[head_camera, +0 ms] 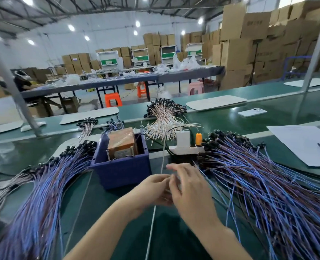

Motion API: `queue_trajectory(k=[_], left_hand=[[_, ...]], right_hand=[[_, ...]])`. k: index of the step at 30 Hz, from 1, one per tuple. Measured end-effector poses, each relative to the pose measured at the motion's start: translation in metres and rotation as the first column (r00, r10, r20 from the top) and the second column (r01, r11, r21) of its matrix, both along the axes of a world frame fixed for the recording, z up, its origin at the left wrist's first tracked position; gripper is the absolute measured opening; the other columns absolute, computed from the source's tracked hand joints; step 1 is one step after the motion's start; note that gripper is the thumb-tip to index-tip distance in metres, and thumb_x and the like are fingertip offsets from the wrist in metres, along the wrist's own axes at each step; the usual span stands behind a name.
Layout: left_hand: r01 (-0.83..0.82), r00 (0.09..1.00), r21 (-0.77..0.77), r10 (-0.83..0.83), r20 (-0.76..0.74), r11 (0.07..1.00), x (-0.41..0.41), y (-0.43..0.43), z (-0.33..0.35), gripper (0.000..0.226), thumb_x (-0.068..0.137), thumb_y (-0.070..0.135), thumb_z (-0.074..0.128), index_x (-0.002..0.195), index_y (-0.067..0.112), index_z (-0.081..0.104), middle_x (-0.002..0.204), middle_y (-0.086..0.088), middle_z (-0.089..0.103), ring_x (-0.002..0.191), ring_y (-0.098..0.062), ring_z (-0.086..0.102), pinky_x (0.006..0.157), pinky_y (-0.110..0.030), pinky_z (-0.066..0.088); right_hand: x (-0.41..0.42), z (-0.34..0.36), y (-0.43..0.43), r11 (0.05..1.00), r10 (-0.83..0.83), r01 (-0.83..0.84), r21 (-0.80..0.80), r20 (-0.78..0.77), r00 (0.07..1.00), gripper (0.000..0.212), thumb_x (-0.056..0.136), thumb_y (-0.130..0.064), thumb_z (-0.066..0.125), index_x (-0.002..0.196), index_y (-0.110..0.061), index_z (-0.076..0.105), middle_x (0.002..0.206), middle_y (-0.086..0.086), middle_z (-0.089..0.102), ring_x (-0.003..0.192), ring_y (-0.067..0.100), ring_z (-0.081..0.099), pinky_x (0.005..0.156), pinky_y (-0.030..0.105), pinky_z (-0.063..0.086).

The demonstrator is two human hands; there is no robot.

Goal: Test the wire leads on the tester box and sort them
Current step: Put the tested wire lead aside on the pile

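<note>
My left hand (153, 190) and my right hand (191, 190) meet at the middle of the green bench, fingertips pinched together on a thin pale wire lead (174, 177) that is blurred and mostly hidden. Just beyond them stands the tester box (121, 171), a dark blue bin holding a brown taped transformer (122, 143). A big fan of blue and red wire leads (268, 194) lies to the right, touching my right hand's far side. Another fan of leads (37, 199) lies to the left. A heap of white and pink leads (164, 121) sits behind the box.
A white cord (151, 226) hangs down past my hands. A white power strip (185, 149) with an orange plug (199, 138) sits right of the box. White paper (301, 143), a phone (252, 112) and white pads lie further back. Another person sits at the far left table.
</note>
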State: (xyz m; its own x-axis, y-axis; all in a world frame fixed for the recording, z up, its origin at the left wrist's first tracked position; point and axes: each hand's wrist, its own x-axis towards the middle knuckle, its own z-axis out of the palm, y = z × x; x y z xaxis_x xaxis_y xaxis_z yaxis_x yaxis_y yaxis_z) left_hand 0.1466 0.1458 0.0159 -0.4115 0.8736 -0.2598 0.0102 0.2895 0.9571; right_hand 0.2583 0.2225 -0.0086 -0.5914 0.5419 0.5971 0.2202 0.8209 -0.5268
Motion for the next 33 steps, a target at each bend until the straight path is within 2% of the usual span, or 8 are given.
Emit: queue_trajectory(k=[3, 5, 8, 11, 17, 23, 29, 33], left_hand=[[-0.158, 0.982, 0.084, 0.148, 0.120, 0.984, -0.015, -0.049, -0.018, 0.029, 0.107, 0.020, 0.045, 0.112, 0.012, 0.072, 0.103, -0.014, 0.076, 0.089, -0.023, 0.074, 0.071, -0.030, 0.059], [-0.319, 0.948, 0.177, 0.307, 0.088, 0.931, -0.027, -0.078, -0.030, 0.028, 0.106, 0.019, 0.046, 0.109, 0.011, 0.073, 0.102, -0.018, 0.075, 0.089, -0.028, 0.074, 0.070, -0.033, 0.059], [-0.562, 0.805, 0.299, 0.593, -0.016, 0.771, -0.045, -0.116, -0.050, 0.027, 0.105, 0.017, 0.049, 0.097, 0.013, 0.075, 0.088, -0.016, 0.074, 0.070, -0.023, 0.069, 0.060, -0.029, 0.057], [-0.702, 0.664, 0.356, 0.748, 0.014, 0.616, -0.055, -0.139, -0.064, 0.029, 0.105, 0.018, 0.049, 0.091, 0.016, 0.075, 0.074, -0.004, 0.070, 0.061, -0.014, 0.064, 0.052, -0.024, 0.051], [-0.663, 0.672, 0.387, 0.737, -0.071, 0.641, -0.060, -0.134, -0.067, 0.030, 0.106, 0.015, 0.044, 0.092, 0.013, 0.070, 0.070, -0.001, 0.066, 0.058, -0.013, 0.060, 0.049, -0.025, 0.049], [-0.659, 0.645, 0.457, 0.761, -0.065, 0.598, -0.056, -0.138, -0.057, 0.031, 0.107, 0.021, 0.043, 0.089, 0.022, 0.068, 0.070, -0.002, 0.064, 0.056, -0.017, 0.058, 0.049, -0.026, 0.047], [-0.717, 0.342, 0.641, 0.940, -0.018, 0.273, -0.122, -0.166, -0.012, 0.031, 0.108, 0.024, 0.040, 0.089, 0.022, 0.064, 0.068, 0.004, 0.063, 0.057, -0.010, 0.057, 0.051, -0.021, 0.048], [-0.892, 0.152, 0.393, 0.967, -0.204, 0.223, -0.216, -0.194, -0.011, 0.027, 0.103, 0.019, 0.040, 0.095, 0.012, 0.065, 0.089, -0.011, 0.065, 0.075, -0.021, 0.056, 0.071, -0.035, 0.044]], right_hand=[[-0.031, -0.014, -0.035, 0.989, 0.146, -0.145, -0.030, 0.019, 0.989, 0.031, 0.097, -0.032, 0.041, 0.121, -0.032, 0.061, 0.115, -0.015, 0.058, 0.102, 0.006, 0.053, 0.088, 0.023, 0.044], [-0.050, -0.022, -0.055, 0.976, 0.213, -0.212, -0.044, 0.006, 0.977, 0.030, 0.097, -0.031, 0.040, 0.118, -0.032, 0.061, 0.113, -0.015, 0.057, 0.100, 0.005, 0.054, 0.089, 0.022, 0.045], [-0.075, -0.030, -0.078, 0.959, 0.281, -0.281, -0.045, -0.001, 0.960, 0.025, 0.097, -0.019, 0.052, 0.117, -0.030, 0.062, 0.111, -0.014, 0.058, 0.097, 0.007, 0.058, 0.087, 0.025, 0.048], [-0.098, -0.033, -0.092, 0.940, 0.339, -0.336, -0.062, 0.051, 0.939, 0.025, 0.100, -0.020, 0.052, 0.120, -0.031, 0.063, 0.111, -0.016, 0.060, 0.094, 0.006, 0.060, 0.082, 0.023, 0.050], [-0.127, -0.043, -0.093, 0.849, 0.469, -0.390, -0.357, 0.169, 0.867, 0.021, 0.103, -0.024, 0.048, 0.106, -0.035, 0.065, 0.093, -0.016, 0.070, 0.083, 0.005, 0.064, 0.078, 0.031, 0.053], [-0.132, -0.047, -0.081, 0.740, 0.507, -0.390, -0.548, 0.071, 0.859, 0.033, 0.100, -0.015, 0.049, 0.091, -0.040, 0.068, 0.081, -0.017, 0.072, 0.067, 0.009, 0.064, 0.067, 0.030, 0.053], [-0.134, -0.046, -0.075, 0.602, 0.500, -0.376, -0.704, -0.034, 0.865, 0.035, 0.103, -0.016, 0.045, 0.092, -0.038, 0.071, 0.085, -0.009, 0.073, 0.068, 0.006, 0.063, 0.065, 0.020, 0.050], [-0.133, -0.043, -0.072, 0.547, 0.493, -0.373, -0.750, -0.071, 0.867, 0.034, 0.104, -0.015, 0.045, 0.097, -0.035, 0.071, 0.084, -0.008, 0.074, 0.068, 0.007, 0.064, 0.070, 0.027, 0.051]])
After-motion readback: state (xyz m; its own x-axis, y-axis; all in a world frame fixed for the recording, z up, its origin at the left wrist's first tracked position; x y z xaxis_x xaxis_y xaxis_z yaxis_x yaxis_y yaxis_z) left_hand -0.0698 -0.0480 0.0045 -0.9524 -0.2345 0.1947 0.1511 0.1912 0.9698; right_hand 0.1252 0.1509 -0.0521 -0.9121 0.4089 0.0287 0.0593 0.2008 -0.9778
